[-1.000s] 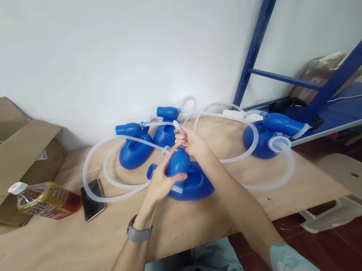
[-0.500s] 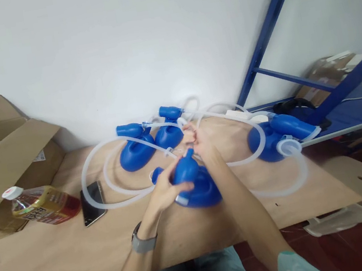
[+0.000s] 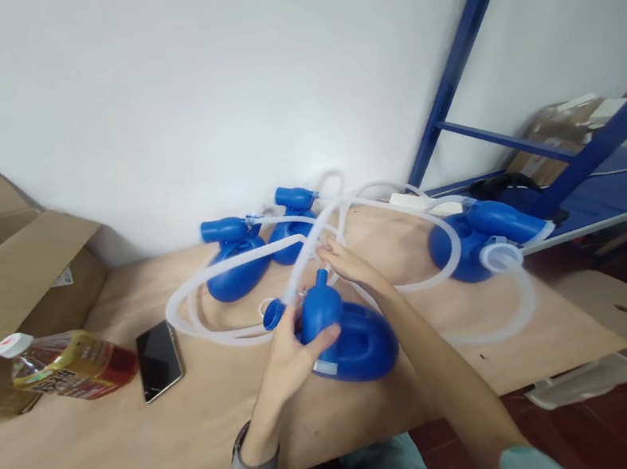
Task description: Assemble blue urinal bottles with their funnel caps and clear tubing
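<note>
A blue plastic urinal bottle (image 3: 369, 342) lies on the table in front of me, its rounded neck piece with a narrow spout pointing away. My left hand (image 3: 293, 343) is wrapped around that neck piece, thumb across its near side. Just beyond the spout, my right hand (image 3: 348, 262) has its fingers bent together against a translucent hose (image 3: 311, 247); the exact grip is partly hidden. A small blue cap (image 3: 273, 314) sits left of the neck, beside my left fingers. The hose loops out across the table on the left.
Two more blue bottles (image 3: 238, 268) with hoses stand near the wall, and another (image 3: 455, 246) lies at the right. On the left are a phone (image 3: 159, 360), a drink bottle (image 3: 78, 365) and an open cardboard box (image 3: 14, 295). A blue metal frame (image 3: 468, 45) rises at the right.
My right hand has moved slightly nearer and away from the spout. The hose now rises over in front of its fingers. The blue bottle has turned and shifted a little towards me.
</note>
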Tool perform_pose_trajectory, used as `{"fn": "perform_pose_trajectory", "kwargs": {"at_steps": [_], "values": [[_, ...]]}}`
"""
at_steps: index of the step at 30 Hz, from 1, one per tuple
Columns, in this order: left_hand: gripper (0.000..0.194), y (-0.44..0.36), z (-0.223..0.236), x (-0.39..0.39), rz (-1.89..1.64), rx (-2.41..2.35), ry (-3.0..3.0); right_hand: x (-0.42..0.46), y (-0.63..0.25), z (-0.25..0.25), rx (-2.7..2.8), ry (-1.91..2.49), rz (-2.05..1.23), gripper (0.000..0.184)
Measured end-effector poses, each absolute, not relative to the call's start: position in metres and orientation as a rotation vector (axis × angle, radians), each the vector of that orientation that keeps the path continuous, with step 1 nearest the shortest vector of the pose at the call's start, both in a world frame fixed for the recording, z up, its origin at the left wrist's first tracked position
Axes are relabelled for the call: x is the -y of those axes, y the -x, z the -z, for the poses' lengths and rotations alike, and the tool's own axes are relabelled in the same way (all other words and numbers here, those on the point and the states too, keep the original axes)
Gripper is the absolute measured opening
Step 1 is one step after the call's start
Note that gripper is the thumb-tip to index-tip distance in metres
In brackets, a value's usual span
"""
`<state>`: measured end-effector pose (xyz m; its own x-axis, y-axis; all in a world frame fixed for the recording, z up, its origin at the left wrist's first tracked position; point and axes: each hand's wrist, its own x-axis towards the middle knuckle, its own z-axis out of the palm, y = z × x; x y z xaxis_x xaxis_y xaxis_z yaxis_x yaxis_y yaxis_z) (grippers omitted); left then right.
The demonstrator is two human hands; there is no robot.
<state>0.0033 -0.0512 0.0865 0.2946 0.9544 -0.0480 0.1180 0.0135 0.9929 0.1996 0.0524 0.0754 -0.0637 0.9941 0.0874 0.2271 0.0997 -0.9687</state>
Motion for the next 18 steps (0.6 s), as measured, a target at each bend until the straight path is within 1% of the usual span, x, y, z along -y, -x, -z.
{"fn": "perform_pose_trajectory", "kwargs": {"at_steps": [2,4,6,8,10,12,14,16,18], "values": [[0.083,-0.005,-0.086,0.052,-0.923,-1.093,-1.411,-0.017,-0.211,-0.069,1.441,1.343,-1.031,0.049],[0.081,-0.008,-0.086,0.052,-0.952,-1.119,-1.425,0.020,-0.214,-0.065,1.522,1.425,-0.920,0.043],[0.080,-0.011,-0.087,0.049,-0.972,-1.133,-1.426,0.050,-0.208,-0.058,1.684,1.409,-0.739,0.039],[0.078,-0.012,-0.090,0.044,-0.963,-1.108,-1.447,0.065,-0.197,-0.049,1.774,1.448,-0.510,0.040],[0.076,-0.009,-0.095,0.038,-0.908,-1.059,-1.488,0.067,-0.189,-0.041,1.811,1.508,-0.330,0.042],[0.073,0.003,-0.102,0.036,-0.804,-1.013,-1.514,0.061,-0.187,-0.036,1.848,1.546,-0.246,0.041],[0.072,0.022,-0.110,0.039,-0.677,-0.957,-1.459,0.051,-0.190,-0.035,1.887,1.565,-0.227,0.041],[0.077,0.048,-0.119,0.048,-0.601,-0.896,-1.313,0.043,-0.196,-0.036,1.892,1.575,-0.225,0.042],[0.083,0.076,-0.127,0.059,-0.658,-0.879,-1.119,0.038,-0.203,-0.038,1.895,1.561,-0.238,0.042]]}}
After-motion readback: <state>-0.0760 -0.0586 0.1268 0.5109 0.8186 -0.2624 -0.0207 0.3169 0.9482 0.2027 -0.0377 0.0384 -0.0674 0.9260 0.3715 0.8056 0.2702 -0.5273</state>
